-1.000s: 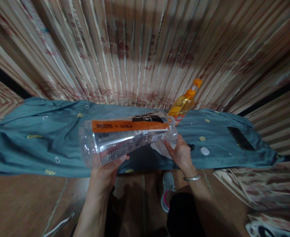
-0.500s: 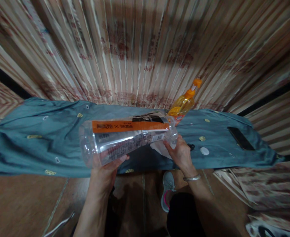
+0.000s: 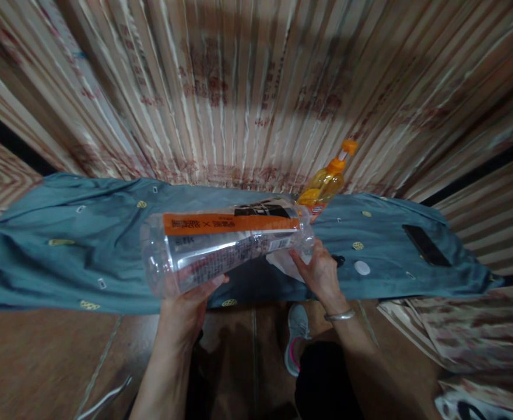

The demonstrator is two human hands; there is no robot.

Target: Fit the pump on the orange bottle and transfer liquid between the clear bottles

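Held bottle (image 3: 228, 248), orange-banded label (image 3: 234, 227) (Chinese, apparently upside-down).

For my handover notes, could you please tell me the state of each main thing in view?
Clear labelled bottle: held sideways, looks empty
Left hand: holding bottle's base end
Right hand: gripping bottle's neck
Orange pump bottle: standing, partly hidden
Black phone: lying flat, screen dark
White disc: lying flat
Teal cloth: spread, wrinkled
Curtain: hanging in pleats
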